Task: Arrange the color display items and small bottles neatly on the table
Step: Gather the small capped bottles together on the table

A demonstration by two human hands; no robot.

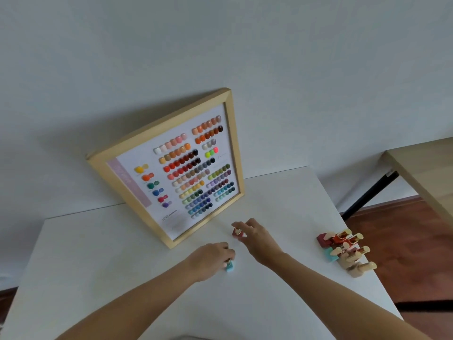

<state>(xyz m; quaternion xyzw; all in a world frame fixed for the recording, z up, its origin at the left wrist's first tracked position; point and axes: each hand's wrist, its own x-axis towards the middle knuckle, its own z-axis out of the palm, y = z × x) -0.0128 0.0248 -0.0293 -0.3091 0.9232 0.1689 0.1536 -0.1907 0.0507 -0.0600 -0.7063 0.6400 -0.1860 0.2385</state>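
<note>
A wooden-framed colour chart (pixel 169 165) with rows of nail swatches leans against the wall at the back of the white table (pixel 122 278). My left hand (pixel 210 258) grips a small turquoise bottle (pixel 230 267) standing on the table in front of the frame. My right hand (pixel 255 235) pinches the cap of a small pink-red bottle (pixel 237 233) near the frame's lower corner. A cluster of several small bottles (pixel 345 251), red, turquoise and beige with cream caps, stands near the table's right edge.
The table's right edge runs close past the bottle cluster. Beyond it stands a second wooden table (pixel 426 173) with a black leg, over a brown floor (pixel 416 266). A plain wall rises behind the frame.
</note>
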